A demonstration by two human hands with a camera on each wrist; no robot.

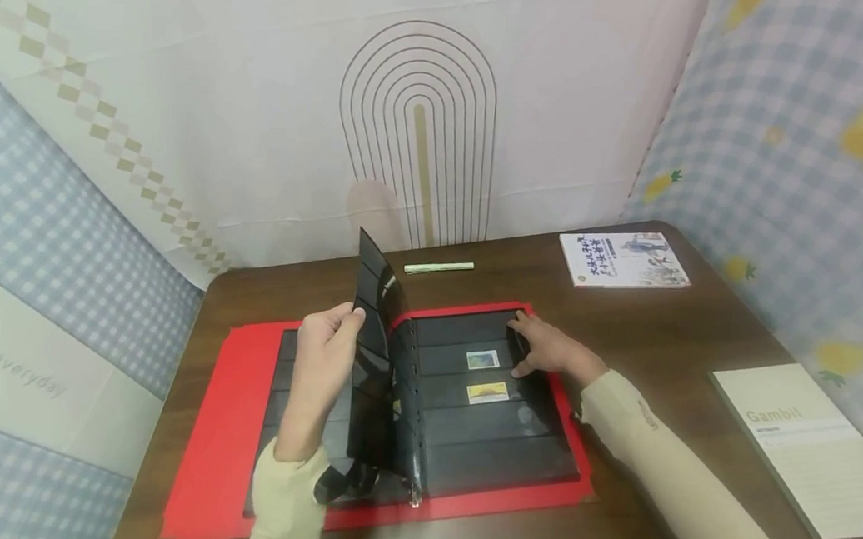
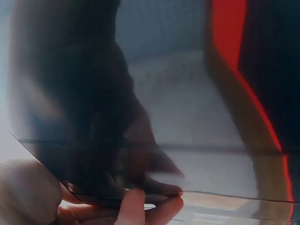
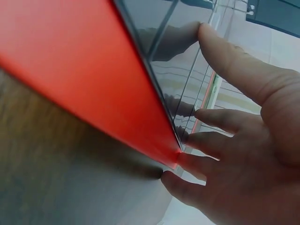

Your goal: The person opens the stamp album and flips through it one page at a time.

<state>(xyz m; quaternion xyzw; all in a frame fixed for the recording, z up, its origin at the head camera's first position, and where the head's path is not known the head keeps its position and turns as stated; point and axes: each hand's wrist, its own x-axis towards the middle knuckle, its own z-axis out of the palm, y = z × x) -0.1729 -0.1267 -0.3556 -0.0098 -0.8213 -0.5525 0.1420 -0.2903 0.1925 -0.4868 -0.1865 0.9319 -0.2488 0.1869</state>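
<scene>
A red stamp album (image 1: 230,406) with black pocket pages lies spread on the table. My left hand (image 1: 324,354) pinches the outer edge of one black page (image 1: 371,399), which stands nearly upright near the binder rings. In the left wrist view the thumb and fingers (image 2: 131,208) grip the edge of that glossy page. On the right-hand page (image 1: 478,461) sit a blue-green stamp (image 1: 482,359) and a yellow stamp (image 1: 487,392). My right hand (image 1: 550,347) rests at that page's upper right edge, its fingers spread, as the right wrist view also shows.
Behind the album lies a pale green pen (image 1: 439,267) on the brown table (image 1: 506,276). A white picture-covered book (image 1: 625,260) is at the back right, and a cream "Gambit" notepad (image 1: 802,446) at the right edge. Patterned cloth hangs around the table.
</scene>
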